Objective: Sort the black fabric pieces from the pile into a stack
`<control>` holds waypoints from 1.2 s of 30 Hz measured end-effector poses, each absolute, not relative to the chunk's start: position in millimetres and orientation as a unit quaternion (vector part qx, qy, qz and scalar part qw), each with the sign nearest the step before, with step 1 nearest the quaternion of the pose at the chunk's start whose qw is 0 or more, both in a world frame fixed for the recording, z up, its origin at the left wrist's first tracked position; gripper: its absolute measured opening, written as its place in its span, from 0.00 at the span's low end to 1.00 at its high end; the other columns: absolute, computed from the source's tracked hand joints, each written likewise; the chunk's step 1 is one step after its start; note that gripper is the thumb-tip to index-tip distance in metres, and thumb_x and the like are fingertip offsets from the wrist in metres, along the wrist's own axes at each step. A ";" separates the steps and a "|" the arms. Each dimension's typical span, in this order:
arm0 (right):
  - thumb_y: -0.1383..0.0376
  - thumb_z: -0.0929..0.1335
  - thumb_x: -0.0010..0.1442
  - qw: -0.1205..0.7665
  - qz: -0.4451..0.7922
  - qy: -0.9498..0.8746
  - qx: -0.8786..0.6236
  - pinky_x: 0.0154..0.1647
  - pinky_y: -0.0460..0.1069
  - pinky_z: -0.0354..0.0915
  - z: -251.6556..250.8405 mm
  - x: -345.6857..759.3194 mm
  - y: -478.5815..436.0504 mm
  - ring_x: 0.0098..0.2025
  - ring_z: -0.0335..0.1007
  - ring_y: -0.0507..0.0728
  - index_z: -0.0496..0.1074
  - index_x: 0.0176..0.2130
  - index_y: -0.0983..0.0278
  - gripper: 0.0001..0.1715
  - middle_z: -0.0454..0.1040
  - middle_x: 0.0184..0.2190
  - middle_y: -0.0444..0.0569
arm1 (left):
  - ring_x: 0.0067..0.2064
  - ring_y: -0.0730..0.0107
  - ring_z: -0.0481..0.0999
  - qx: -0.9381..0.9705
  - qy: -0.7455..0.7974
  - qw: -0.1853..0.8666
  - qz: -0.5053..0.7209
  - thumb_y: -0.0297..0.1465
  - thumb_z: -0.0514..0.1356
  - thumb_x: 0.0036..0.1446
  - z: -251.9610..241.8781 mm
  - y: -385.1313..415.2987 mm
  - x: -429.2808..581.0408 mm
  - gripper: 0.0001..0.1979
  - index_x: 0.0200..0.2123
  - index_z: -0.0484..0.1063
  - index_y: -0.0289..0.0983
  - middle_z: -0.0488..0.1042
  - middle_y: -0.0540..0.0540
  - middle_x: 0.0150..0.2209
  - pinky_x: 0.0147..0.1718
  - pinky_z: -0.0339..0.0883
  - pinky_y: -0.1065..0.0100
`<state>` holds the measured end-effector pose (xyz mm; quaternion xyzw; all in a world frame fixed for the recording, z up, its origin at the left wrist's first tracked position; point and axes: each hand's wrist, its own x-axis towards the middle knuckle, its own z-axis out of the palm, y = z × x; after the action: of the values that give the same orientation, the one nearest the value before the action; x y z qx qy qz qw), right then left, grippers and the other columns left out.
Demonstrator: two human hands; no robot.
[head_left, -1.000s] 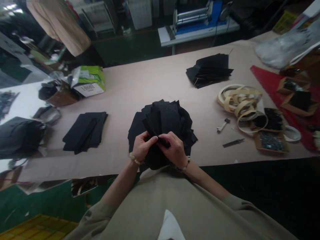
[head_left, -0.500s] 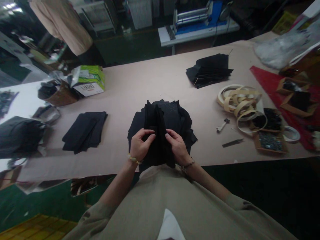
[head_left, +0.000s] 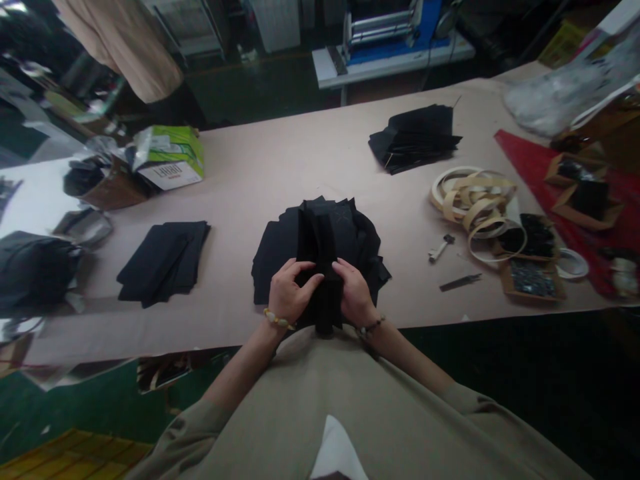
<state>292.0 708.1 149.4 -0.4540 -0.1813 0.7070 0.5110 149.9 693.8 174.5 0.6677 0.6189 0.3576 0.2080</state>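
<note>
Handle the folded black fabric piece (head_left: 325, 233) right above the spread pile of black cut pieces (head_left: 273, 250), at the near edge of the tabletop (head_left: 235, 193). Pinch its left side with the left hand (head_left: 291, 291), nearly closed, thumb brought toward the forefinger; grip its right side with the right hand (head_left: 356, 291), also nearly closed, with thumb on top and fingers mostly out of sight. Cannot tell how many layers lie in either pinch.

To manage the fold well, probably best to match the height of both pinches, level the edges, and draw evenly instead of tugging from one side. Mind the near end, hanging close to the olive-brown shirt (head_left: 330, 393). Take care not to lift a loose piece from beneath: black on black, hard to tell apart.

Further left, see a flat stack of black panels (head_left: 143, 257), and beyond it a green-and-white carton (head_left: 175, 175). Toward the far right, note another black stack (head_left: 420, 137), then coiled cream tape (head_left: 453, 197), with a thin metal tool (head_left: 460, 283) lying nearer. Reckon on no obstruction from any of these, being well apart from the hands; expect more hindrance from the uneven pile directly below.
</note>
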 end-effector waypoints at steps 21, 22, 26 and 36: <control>0.55 0.77 0.42 0.514 0.709 -0.164 -0.454 0.23 0.44 0.66 146.6 289.8 710.9 0.27 0.65 0.49 0.66 0.34 0.59 0.24 0.69 0.27 0.38 | 0.31 0.72 0.71 0.651 0.599 0.312 0.348 0.35 0.56 0.63 174.5 694.2 147.2 0.13 0.30 0.76 0.38 0.72 0.50 0.29 0.30 0.63 0.70; 0.55 0.77 0.43 0.518 0.686 -0.185 -0.476 0.23 0.44 0.65 144.6 289.8 712.1 0.26 0.64 0.49 0.65 0.34 0.59 0.24 0.68 0.27 0.38 | 0.30 0.72 0.71 0.653 0.596 0.318 0.342 0.36 0.56 0.63 174.9 694.5 146.3 0.14 0.29 0.76 0.38 0.71 0.50 0.29 0.30 0.63 0.70; 0.59 0.75 0.45 0.534 0.514 -0.357 -0.568 0.27 0.44 0.62 138.8 294.6 718.7 0.27 0.58 0.49 0.64 0.28 0.61 0.17 0.64 0.25 0.39 | 0.34 0.69 0.73 0.697 0.596 0.265 0.297 0.36 0.55 0.64 177.4 692.6 147.3 0.14 0.28 0.75 0.38 0.73 0.48 0.32 0.34 0.65 0.68; 0.55 0.75 0.46 0.504 0.643 -0.264 -0.512 0.17 0.41 0.64 136.2 299.3 730.3 0.25 0.63 0.48 0.67 0.36 0.61 0.22 0.65 0.26 0.37 | 0.40 0.63 0.74 0.851 0.499 0.110 0.121 0.32 0.55 0.64 175.1 692.3 149.9 0.11 0.33 0.76 0.39 0.77 0.42 0.42 0.39 0.69 0.62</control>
<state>299.3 730.3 136.2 -0.5119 -0.2638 0.6434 0.5044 149.9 692.3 175.1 0.8510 0.4991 0.1209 0.1096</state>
